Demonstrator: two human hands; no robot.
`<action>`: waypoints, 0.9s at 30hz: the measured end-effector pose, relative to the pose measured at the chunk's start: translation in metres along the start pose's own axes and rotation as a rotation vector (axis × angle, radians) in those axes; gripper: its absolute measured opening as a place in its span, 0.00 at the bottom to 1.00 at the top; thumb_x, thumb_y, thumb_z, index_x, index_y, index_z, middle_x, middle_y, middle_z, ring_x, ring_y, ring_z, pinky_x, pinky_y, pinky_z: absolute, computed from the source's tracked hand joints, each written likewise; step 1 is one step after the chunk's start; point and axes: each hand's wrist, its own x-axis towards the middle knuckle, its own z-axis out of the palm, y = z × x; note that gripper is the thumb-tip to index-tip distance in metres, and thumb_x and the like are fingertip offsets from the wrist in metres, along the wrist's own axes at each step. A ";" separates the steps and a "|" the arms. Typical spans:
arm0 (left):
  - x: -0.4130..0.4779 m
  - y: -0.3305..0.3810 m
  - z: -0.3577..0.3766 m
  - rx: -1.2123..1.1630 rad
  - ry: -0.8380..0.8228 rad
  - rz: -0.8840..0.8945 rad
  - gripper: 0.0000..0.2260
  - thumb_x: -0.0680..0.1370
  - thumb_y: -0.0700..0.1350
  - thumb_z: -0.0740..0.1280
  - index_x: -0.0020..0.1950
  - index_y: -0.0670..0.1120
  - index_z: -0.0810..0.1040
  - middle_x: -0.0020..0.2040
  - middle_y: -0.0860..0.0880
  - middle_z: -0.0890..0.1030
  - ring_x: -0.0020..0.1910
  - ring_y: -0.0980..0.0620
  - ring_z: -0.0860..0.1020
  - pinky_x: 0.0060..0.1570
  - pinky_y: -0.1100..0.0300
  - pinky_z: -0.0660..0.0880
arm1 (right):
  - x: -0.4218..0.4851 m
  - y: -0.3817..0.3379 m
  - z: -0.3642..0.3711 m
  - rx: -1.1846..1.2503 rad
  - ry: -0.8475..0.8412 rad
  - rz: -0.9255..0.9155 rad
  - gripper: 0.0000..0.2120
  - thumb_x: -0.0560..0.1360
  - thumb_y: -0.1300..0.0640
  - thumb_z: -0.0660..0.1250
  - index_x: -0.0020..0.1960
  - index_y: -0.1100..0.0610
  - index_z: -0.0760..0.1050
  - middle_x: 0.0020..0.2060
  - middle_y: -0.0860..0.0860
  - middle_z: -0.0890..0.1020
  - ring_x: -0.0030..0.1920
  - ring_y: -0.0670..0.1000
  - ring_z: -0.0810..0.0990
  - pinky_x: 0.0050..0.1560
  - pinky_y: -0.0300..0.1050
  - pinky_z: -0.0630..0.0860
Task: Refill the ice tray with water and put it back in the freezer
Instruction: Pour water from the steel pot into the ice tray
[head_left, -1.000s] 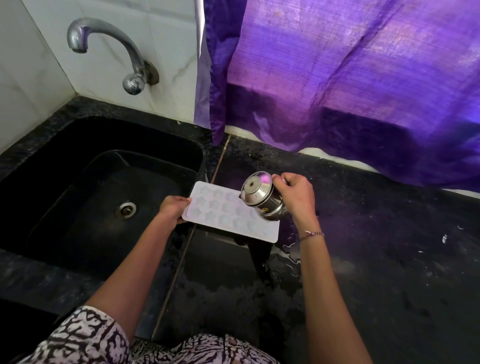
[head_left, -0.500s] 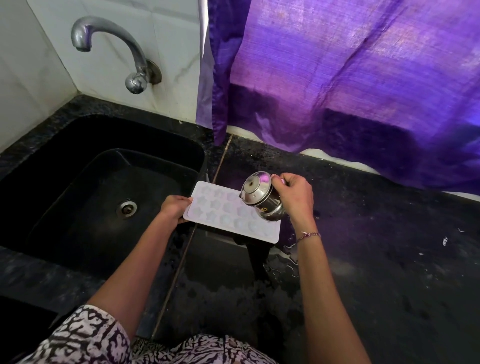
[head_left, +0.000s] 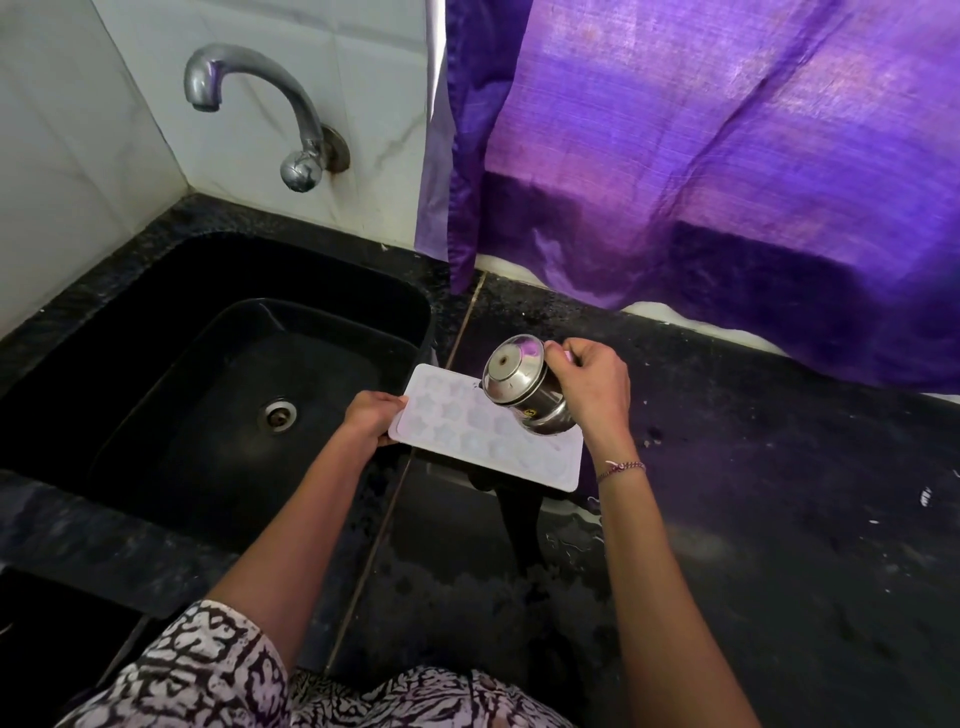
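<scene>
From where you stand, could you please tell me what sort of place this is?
Most likely a home kitchen: a black sink with a wall tap, set in a dark stone counter.

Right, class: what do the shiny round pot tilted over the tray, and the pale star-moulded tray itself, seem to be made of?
The shiny round pot: polished metal, probably stainless steel; it mirrors the purple curtain. The pale star-moulded tray: matte, translucent; likely silicone or plastic, the look cannot settle which.
</scene>
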 end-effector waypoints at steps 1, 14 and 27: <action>-0.001 0.001 0.000 0.001 -0.002 0.001 0.05 0.76 0.39 0.68 0.51 0.39 0.78 0.43 0.44 0.80 0.36 0.51 0.78 0.26 0.62 0.76 | 0.000 -0.001 0.001 -0.001 -0.001 -0.003 0.22 0.74 0.51 0.65 0.27 0.54 0.59 0.24 0.49 0.64 0.28 0.47 0.63 0.31 0.44 0.60; -0.007 0.004 0.000 0.040 0.021 0.007 0.04 0.77 0.41 0.68 0.44 0.40 0.78 0.45 0.44 0.79 0.35 0.51 0.77 0.31 0.59 0.75 | -0.003 -0.005 0.007 0.000 -0.003 0.005 0.21 0.75 0.51 0.65 0.27 0.54 0.61 0.25 0.51 0.67 0.28 0.48 0.65 0.32 0.44 0.62; -0.014 0.006 -0.002 0.030 0.007 0.022 0.08 0.77 0.42 0.68 0.38 0.43 0.76 0.46 0.43 0.78 0.35 0.52 0.77 0.24 0.65 0.75 | -0.002 -0.025 0.019 0.035 -0.015 -0.035 0.22 0.74 0.51 0.65 0.27 0.54 0.58 0.24 0.49 0.63 0.28 0.48 0.62 0.31 0.45 0.59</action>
